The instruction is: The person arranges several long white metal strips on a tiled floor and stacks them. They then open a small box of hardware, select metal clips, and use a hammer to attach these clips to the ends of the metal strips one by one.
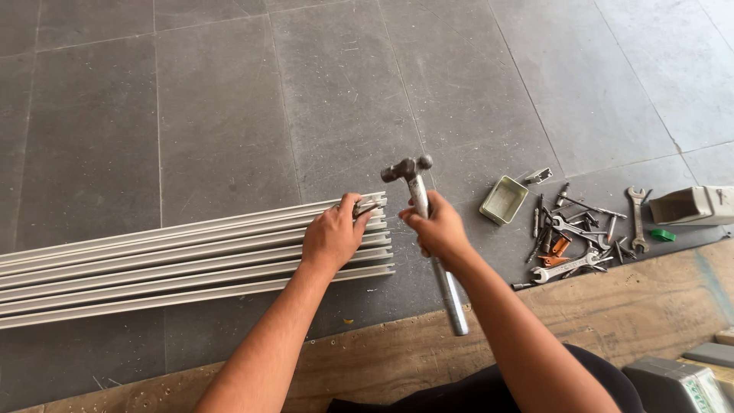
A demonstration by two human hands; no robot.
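Several long grey metal rails (153, 260) lie side by side on the dark tiled floor, their ends pointing right. My left hand (332, 235) rests on the rails near their right ends, its fingers pinching a small metal piece (367, 206) at the top rail's tip. My right hand (440, 228) grips the shaft of a ball-peen hammer (417, 191) about midway, the steel head raised just right of the rail ends, the handle pointing back toward me.
A heap of spanners and small tools (577, 237) lies on the floor at right, beside a small green-grey tin (504, 199), a grey box (696, 205) and a green bit (662, 235). A wooden board (382, 359) runs along the near edge.
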